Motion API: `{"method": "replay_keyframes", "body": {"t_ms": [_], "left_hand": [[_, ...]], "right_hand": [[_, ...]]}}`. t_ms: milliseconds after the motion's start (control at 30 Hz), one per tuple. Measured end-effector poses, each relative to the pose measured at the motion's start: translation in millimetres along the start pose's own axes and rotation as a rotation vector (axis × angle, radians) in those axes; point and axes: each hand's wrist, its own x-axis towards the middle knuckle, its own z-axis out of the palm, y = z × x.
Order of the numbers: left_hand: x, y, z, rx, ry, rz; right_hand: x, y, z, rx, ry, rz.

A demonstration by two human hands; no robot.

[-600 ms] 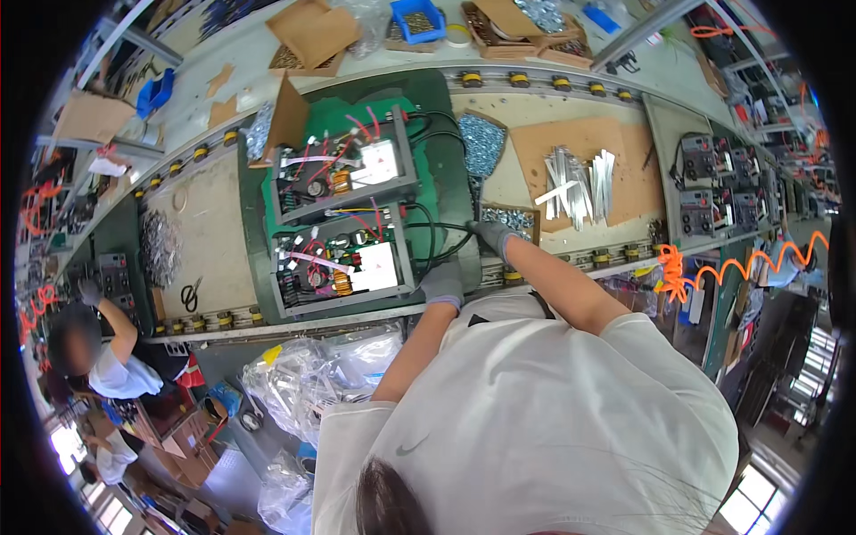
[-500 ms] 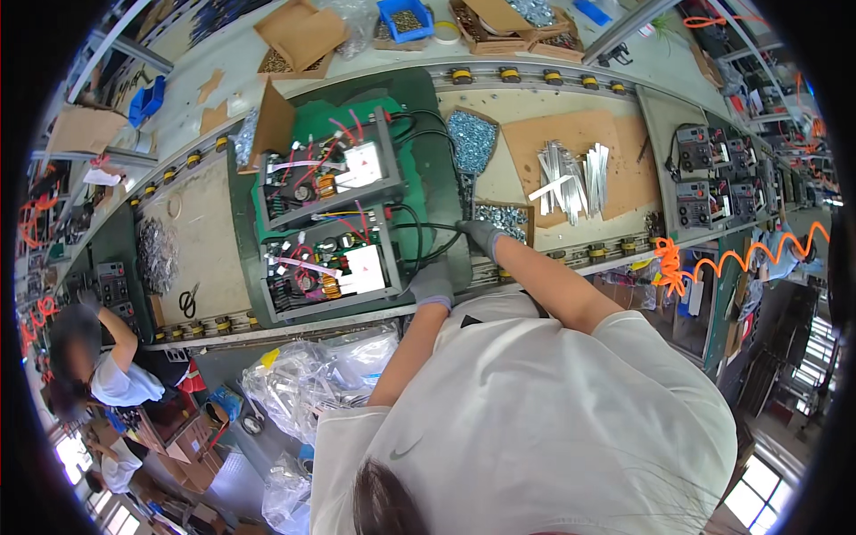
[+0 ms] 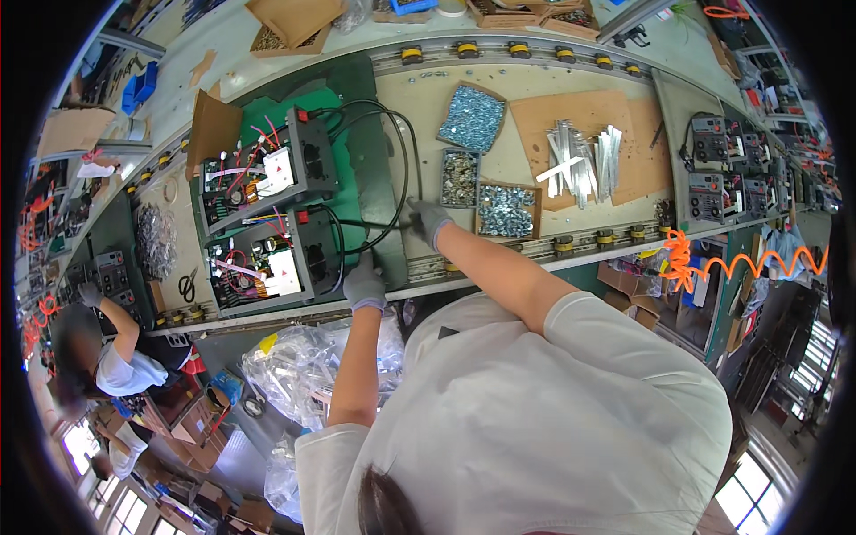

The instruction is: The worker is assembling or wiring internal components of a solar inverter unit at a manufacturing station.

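Note:
Two open-topped electronic units in black metal cases, a far one (image 3: 308,165) and a near one (image 3: 316,259), stand on a green board (image 3: 370,169). Coloured wires and circuit parts show inside them. Black cables (image 3: 412,134) loop out of their right-hand panels. My left hand (image 3: 364,283), in a grey glove, is beside the near unit's right end, its fingers closed at a black cable. Farther right, my right hand (image 3: 430,221), also grey-gloved, closes on a cable just past the board's right edge. The fingertips of both hands are partly hidden.
Right of the board sit cardboard trays of small metal fasteners (image 3: 473,116) and bright metal strips (image 3: 580,165) on cardboard. Scissors (image 3: 187,285) lie left. Roller rails (image 3: 563,242) edge the line. More units (image 3: 709,196) stand far right; another person (image 3: 129,361) works at left.
The green board with both units has slid left along the line, uncovering more of the fastener trays. Both my hands have moved left with the cables.

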Motion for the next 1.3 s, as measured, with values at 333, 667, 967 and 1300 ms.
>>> {"method": "replay_keyframes", "body": {"t_ms": [333, 667, 967, 1300], "left_hand": [[13, -48, -5, 0.092, 0.062, 0.103], [13, -15, 2, 0.015, 0.015, 0.086], [5, 39, -4, 0.012, -0.079, 0.058], [-16, 122, -15, -0.134, -0.228, 0.196]], "right_hand": [[-10, -48, 85, -0.003, -0.241, -0.291], [-94, -20, 59, -1.138, 0.162, -0.508], [-63, 37, -18, -0.967, 0.194, -0.400], [-8, 41, -128, -0.725, 0.550, -0.483]]}}
